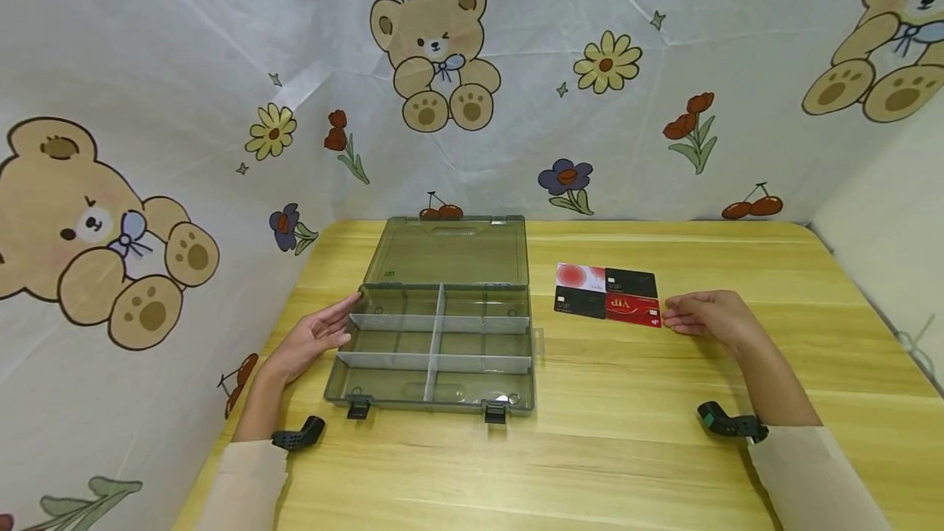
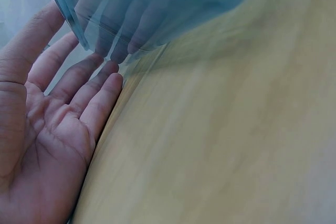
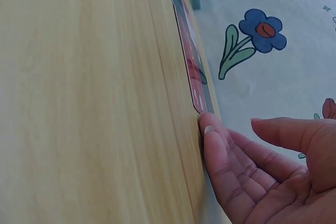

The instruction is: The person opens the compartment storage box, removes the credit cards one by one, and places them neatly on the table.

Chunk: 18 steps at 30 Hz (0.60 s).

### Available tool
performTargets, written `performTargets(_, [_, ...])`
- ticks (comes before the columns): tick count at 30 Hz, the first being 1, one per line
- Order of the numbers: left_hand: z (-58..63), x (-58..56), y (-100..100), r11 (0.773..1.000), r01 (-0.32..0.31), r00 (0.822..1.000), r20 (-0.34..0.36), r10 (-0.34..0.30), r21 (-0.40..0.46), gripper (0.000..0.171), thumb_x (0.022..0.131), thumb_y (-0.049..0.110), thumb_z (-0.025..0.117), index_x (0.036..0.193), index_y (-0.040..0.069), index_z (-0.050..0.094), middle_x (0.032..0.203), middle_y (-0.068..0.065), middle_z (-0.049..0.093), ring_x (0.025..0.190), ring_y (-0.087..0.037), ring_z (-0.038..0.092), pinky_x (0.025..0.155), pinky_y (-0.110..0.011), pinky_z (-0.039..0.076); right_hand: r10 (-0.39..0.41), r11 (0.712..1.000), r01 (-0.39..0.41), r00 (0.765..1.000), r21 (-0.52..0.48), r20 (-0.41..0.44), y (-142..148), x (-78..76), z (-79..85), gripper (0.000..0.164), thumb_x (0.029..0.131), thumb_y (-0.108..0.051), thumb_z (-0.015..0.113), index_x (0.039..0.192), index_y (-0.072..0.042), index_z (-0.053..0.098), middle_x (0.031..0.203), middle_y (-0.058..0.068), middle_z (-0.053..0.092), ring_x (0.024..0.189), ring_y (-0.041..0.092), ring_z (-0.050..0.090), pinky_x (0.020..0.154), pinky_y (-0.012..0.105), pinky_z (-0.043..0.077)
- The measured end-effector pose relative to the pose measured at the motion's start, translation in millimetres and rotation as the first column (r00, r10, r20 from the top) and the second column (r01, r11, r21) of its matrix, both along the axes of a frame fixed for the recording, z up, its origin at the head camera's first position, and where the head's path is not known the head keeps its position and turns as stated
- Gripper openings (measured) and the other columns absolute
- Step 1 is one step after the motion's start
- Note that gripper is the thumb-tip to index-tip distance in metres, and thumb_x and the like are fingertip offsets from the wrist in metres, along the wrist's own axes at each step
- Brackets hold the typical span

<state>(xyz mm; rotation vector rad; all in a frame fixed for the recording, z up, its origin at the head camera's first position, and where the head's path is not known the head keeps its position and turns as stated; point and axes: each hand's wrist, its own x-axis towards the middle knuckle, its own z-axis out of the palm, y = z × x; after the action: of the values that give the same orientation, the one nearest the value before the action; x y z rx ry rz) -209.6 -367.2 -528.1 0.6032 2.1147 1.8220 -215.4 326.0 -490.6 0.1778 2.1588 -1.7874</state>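
A translucent grey-green compartment box (image 1: pixel 383 383) lies on the table with its lid (image 1: pixel 450 256) folded back. Pale dividers split it into several compartments, and nothing is seen in them. My left hand (image 1: pixel 308 342) rests at the box's left side, fingers extended; in the left wrist view the fingers reach the box wall (image 2: pixel 157 3). To the right of the box lie a white-and-pink card (image 1: pixel 580 277), a black card (image 1: pixel 630 282), another black card (image 1: pixel 579 303) and a red VIP card (image 1: pixel 623 309), edge to edge. My right hand (image 1: pixel 711 318) has its fingertips at the red card's right edge, thumb apart.
The wooden table (image 1: pixel 605 449) runs under everything. A white cloth with bears and flowers (image 1: pixel 516 88) rises along its back and left. Two black latches (image 1: pixel 496 414) stick out from the box's front. A black wrist camera (image 1: pixel 730 423) sits on each wrist.
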Motion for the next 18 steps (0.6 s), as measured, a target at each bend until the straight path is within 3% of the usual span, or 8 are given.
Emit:
performTargets(7, [-0.1,0.4,0.6,1.000,-0.005,1.000,-0.001,0.005,0.000,0.065,0.101,-0.006,0.054,0.159,0.001,0.028,0.167,-0.020,0.018,0.152,-0.035,0.020,0.114,-0.016,0.032,0.004,1.000,-0.004,1.000,0.030,0.000,-4.6,2.3,6.6,0.046,0.108,-0.013,0.048,0.135,0.024,0.047,0.097,0.010,0.077,0.088,0.018,0.076,0.079,0.033,0.062])
performTargets(14, [0.2,2.1,0.7,1.000,-0.007,1.000,0.009,0.007,0.004,0.065,0.100,-0.007,0.054,0.159,0.002,0.029,0.167,-0.018,0.019,0.151,-0.022,0.027,0.115,-0.017,0.032,-0.014,0.997,0.014,1.000,0.072,-0.007,-5.9,2.8,6.4,0.046,0.108,-0.014,0.047,0.137,0.023,0.046,0.099,0.011,0.076,0.088,0.018,0.076,0.080,0.033,0.062])
performTargets(18, [-0.5,1.5,0.2,1.000,-0.004,1.000,0.004,0.004,0.004,0.064,0.101,-0.007,0.053,0.159,0.002,0.029,0.167,-0.017,0.020,0.152,-0.026,0.024,0.115,-0.017,0.032,-0.017,0.993,0.024,0.998,0.112,-0.065,-7.0,3.5,7.7,0.047,0.109,-0.016,0.046,0.139,0.021,0.046,0.102,0.013,0.076,0.089,0.016,0.075,0.081,0.032,0.062])
